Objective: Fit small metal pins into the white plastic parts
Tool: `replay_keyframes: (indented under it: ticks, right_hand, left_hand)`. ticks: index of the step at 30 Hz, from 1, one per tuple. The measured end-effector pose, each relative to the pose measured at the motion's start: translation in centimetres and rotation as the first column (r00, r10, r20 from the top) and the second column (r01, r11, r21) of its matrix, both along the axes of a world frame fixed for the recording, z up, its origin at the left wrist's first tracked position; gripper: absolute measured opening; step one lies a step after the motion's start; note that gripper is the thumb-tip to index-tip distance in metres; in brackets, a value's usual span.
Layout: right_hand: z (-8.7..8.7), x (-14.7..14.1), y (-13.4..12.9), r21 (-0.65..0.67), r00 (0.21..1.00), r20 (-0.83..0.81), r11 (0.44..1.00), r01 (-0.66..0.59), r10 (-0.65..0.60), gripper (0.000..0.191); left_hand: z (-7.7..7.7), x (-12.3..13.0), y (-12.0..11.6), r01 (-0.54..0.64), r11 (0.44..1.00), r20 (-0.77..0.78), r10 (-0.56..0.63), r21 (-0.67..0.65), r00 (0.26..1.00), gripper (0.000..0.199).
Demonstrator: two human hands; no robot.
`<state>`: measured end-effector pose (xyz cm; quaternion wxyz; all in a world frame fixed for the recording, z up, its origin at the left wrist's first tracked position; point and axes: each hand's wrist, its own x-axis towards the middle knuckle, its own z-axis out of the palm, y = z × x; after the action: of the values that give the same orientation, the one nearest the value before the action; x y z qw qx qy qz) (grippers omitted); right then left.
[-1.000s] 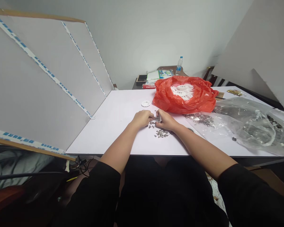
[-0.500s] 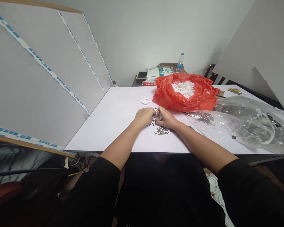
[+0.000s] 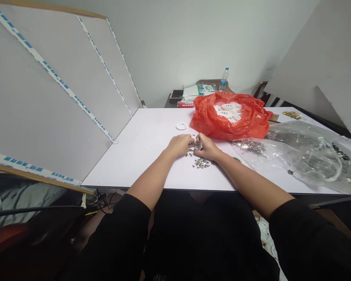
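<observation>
My left hand (image 3: 181,144) and my right hand (image 3: 207,148) meet over the white table (image 3: 134,156). Between their fingers is a small clear and white piece (image 3: 197,145), partly hidden by them; the right fingers curl round it. The left fingertips are closed beside it, and what they pinch is too small to make out. Just below the hands lies a loose pile of small metal parts (image 3: 202,163), with a few more under the fingers. A round white disc (image 3: 181,126) lies flat behind my left hand.
Behind my right hand stands a red plastic bag (image 3: 204,121) of white pieces. Clear plastic bags (image 3: 312,156) with metal parts cover the right side. A water bottle (image 3: 223,80) stands at the back; a panel (image 3: 61,113) rises on the left.
The whole view has shifted slightly. Both hands remain together over the table, with the clear piece between them showing a little more to the right.
</observation>
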<state>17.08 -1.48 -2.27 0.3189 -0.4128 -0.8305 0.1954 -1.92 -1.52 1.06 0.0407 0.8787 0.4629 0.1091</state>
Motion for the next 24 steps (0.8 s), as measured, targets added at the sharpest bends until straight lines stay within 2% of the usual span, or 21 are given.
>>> replay_keyframes:
  ticks: [6, 14, 24]
  right_hand:
    - [-0.1, 0.0, -0.1, -0.022, 1.000, 0.003, 1.000, 0.021, -0.021, 0.041]
    - [-0.2, -0.1, -0.1, -0.015, 1.000, -0.012, 1.000, 0.011, -0.012, 0.040]
    - [-0.1, -0.2, -0.2, -0.028, 0.999, 0.018, 0.999, 0.029, -0.028, 0.039]
  left_hand:
    - [0.1, -1.1, 0.5, -0.056, 0.998, 0.100, 0.055, 0.009, 0.993, 0.025]
    - [-0.7, -0.9, 1.0, -0.003, 1.000, 0.089, 0.006, -0.029, 0.996, 0.026]
    - [-0.8, -0.5, 0.9, -0.028, 0.999, 0.075, 0.031, -0.035, 0.997, 0.023]
